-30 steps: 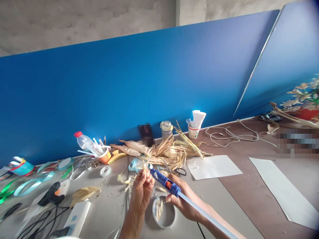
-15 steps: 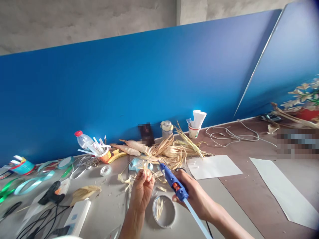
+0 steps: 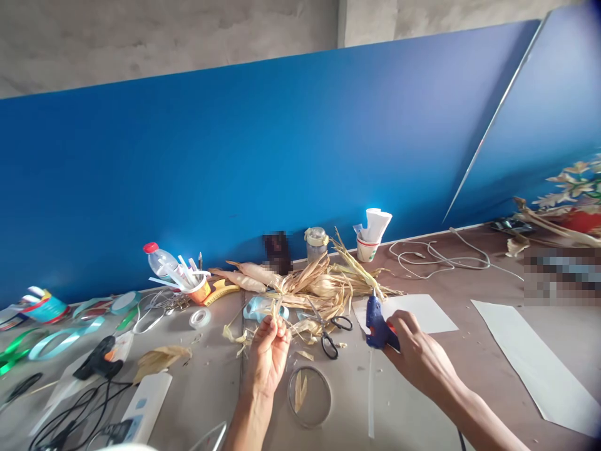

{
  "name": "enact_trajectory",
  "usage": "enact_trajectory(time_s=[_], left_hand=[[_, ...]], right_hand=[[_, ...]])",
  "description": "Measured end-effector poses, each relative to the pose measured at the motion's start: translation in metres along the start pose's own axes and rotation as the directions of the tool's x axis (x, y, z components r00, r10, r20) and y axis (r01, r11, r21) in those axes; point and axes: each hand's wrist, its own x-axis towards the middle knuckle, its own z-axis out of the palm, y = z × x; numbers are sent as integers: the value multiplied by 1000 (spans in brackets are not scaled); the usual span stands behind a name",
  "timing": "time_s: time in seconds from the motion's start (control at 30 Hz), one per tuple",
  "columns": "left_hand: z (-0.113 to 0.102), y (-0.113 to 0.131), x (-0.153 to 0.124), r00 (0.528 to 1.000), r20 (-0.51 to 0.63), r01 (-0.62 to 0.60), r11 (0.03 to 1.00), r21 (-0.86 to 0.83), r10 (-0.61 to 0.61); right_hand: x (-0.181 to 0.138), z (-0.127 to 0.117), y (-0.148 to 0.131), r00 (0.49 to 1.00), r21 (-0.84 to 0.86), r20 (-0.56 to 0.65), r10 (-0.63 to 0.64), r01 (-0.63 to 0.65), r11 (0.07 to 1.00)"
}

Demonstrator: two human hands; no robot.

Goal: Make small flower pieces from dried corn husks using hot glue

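Note:
My left hand (image 3: 269,351) pinches a small piece of dried corn husk (image 3: 276,308), held upright above the table. To the right, my right hand (image 3: 416,341) grips a blue glue gun (image 3: 375,322), nozzle pointing away from me and a pale glue stick (image 3: 371,394) trailing from its rear. Between the hands lie scissors with black handles (image 3: 330,344). Just below them is a round clear dish or ring (image 3: 309,423) with small husk pieces (image 3: 300,391) inside its outline. Behind the hands spreads a heap of dried corn husks (image 3: 323,285).
White paper sheets (image 3: 422,313) lie to the right. Along the blue partition (image 3: 235,156) stand a lidded jar (image 3: 316,244), a paper cup (image 3: 367,248) and a clear bottle (image 3: 159,263). At left are ribbon rolls, a black glue gun (image 3: 98,358), cables and a white power strip (image 3: 146,407).
My right hand has moved right with the blue glue gun, away from the husk piece, and the gun now points more straight ahead. The scissors are uncovered. My left hand stays nearly still.

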Motion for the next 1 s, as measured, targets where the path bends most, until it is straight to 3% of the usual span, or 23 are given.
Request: enact_trajectory(time_s=[0.37,0.63,0.73,0.83,1.0], left_hand=[[-6,-5,3,996,-4,-87,990,110,88],[-6,-6,3,994,6,-108,985,132,108],[-5,-7,3,993,11,-121,983,139,121],[-1,-7,1,991,15,-137,977,162,136],[5,-7,-3,993,-6,-114,968,223,118]], right_hand=[[-7,11,4,969,-70,177,171,-160,985],[-10,17,16,975,-39,195,111,-105,994],[-10,10,13,990,19,106,89,-91,996],[0,-3,-14,995,273,7,95,-93,957],[39,-13,-105,989,763,142,-40,-84,641]])
